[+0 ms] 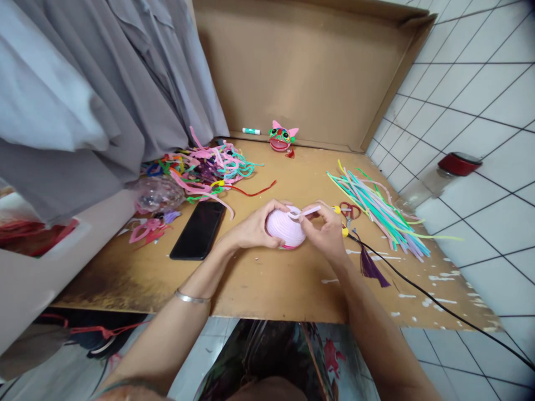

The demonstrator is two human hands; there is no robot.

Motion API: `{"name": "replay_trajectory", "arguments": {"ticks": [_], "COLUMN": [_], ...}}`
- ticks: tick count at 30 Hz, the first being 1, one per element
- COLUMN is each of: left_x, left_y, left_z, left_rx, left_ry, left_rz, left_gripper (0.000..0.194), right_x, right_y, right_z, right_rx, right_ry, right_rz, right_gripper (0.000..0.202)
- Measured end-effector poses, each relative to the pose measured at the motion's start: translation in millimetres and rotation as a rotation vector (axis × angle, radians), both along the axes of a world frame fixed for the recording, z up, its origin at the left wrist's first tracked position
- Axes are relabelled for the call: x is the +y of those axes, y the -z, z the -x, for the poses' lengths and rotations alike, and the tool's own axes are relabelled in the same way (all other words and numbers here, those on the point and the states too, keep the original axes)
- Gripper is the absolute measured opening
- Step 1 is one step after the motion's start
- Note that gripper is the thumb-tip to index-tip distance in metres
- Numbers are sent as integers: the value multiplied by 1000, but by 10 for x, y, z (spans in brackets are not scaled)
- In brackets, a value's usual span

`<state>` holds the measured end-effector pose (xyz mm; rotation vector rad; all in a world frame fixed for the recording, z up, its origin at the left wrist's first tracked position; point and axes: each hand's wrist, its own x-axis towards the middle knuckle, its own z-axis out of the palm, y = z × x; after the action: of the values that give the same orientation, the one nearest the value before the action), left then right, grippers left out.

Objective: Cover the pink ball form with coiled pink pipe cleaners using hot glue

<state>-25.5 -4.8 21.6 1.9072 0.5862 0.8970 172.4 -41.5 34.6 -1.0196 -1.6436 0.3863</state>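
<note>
My left hand (256, 227) is wrapped round a pale pink ball (285, 229) wound from coiled pipe cleaner, with a darker pink band along its underside. A loose pale pink pipe cleaner end (310, 211) sticks out at the top of the ball. The fingers of my right hand (326, 227) pinch this strip against the ball's right side. Just beyond that hand are red-handled scissors (354, 210) and a yellow-and-black tool (345, 230) on a black cord, partly hidden by the hand. A purple tassel (371, 266) lies near the right wrist.
Left of my hands lies a black phone (198, 231), with a tangled pile of pipe cleaners (213, 164) behind it. Straight pipe cleaners (378, 206) spread at the right. A colourful animal head (281, 139) and a white-and-green tube (251, 131) stand before a cardboard panel (301, 72).
</note>
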Motion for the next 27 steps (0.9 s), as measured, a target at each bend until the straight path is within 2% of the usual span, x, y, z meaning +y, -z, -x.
{"name": "replay_trajectory", "arguments": {"ticks": [7, 15, 27], "left_x": [-11, -9, -24], "left_y": [-7, -20, -56], "left_z": [-8, -3, 2], "left_rx": [-4, 20, 64], "left_ry": [8, 6, -13], "left_rz": [1, -14, -11], "left_gripper": [59, 59, 59], "right_x": [53, 38, 74], "right_y": [43, 13, 49], "right_z": [-11, -5, -7], "right_rx": [243, 325, 280], "right_ry": [-70, -117, -102], "right_rz": [298, 273, 389], "right_gripper": [12, 11, 13]}}
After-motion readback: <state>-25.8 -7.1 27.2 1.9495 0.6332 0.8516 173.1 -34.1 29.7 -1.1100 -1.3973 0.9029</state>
